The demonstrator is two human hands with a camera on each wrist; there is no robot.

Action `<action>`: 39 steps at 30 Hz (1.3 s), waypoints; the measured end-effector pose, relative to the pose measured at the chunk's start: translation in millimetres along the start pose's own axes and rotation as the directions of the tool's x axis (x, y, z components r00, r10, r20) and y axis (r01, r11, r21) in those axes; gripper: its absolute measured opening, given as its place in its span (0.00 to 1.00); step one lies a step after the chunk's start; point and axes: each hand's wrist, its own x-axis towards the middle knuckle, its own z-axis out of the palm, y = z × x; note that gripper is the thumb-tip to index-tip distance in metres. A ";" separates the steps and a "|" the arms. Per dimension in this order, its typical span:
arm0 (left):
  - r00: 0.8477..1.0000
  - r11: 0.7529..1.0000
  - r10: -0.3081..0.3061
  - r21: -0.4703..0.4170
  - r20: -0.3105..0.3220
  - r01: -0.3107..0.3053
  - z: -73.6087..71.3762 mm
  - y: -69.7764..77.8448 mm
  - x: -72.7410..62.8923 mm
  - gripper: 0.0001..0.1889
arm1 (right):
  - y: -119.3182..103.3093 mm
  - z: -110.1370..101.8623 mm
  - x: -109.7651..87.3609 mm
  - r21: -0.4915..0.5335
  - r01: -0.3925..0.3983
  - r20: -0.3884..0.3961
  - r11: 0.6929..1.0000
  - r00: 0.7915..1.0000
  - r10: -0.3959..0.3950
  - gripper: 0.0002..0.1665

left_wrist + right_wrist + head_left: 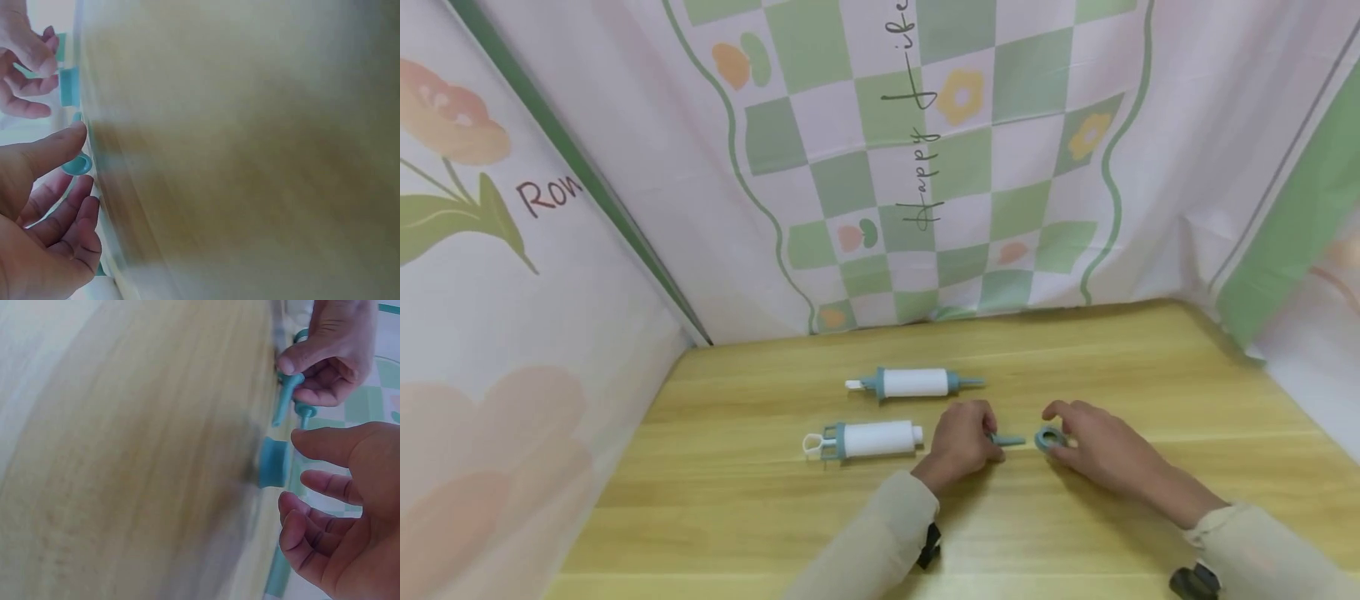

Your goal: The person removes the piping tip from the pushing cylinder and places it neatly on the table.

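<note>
My left hand (964, 437) lies low over the table, thumb and fingers curled round a teal nozzle (1011, 440). Its flared base shows between thumb and index finger in the left wrist view, and its narrow tip points right, towards my other hand. Beside that tip is a short teal ring (1040, 442) with a waisted side. Around the ring, my right hand (1097, 442) spreads its thumb and fingers; the right wrist view shows a gap between them and the ring (274, 464). Left of my left hand lies a white-barrelled syringe-like tool (880, 438) with a bare white end.
Farther back lies a second white-barrelled syringe-like tool (915, 382), with a teal nozzle fitted on its right end. Both lie on a wood-grain table (737, 508). A checked, flower-printed curtain (955, 167) hangs along the back, with printed cloth at both sides.
</note>
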 end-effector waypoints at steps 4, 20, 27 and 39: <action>1.000 0.998 0.004 -0.058 0.005 -0.004 0.3 0.1 -1.2 0.17 | -3.2 -7.7 -6.3 -0.007 0.001 -0.027 1.000 1.000 -0.001 0.29; 0.999 0.999 0.040 -0.015 0.023 -0.039 -11.7 -1.6 -1.9 0.20 | -21.7 -15.1 -6.3 -0.024 0.003 -0.077 1.000 0.997 -0.005 0.32; 0.998 0.992 0.056 -0.110 0.016 -0.054 -26.6 4.8 -3.1 0.21 | -24.3 -22.9 2.9 -0.015 0.031 -0.082 0.999 0.996 -0.032 0.30; 0.998 0.976 0.060 -0.210 -0.023 -0.064 -66.9 -15.1 -2.6 0.20 | -45.3 -20.5 24.9 -0.004 0.107 -0.122 0.994 0.987 -0.106 0.29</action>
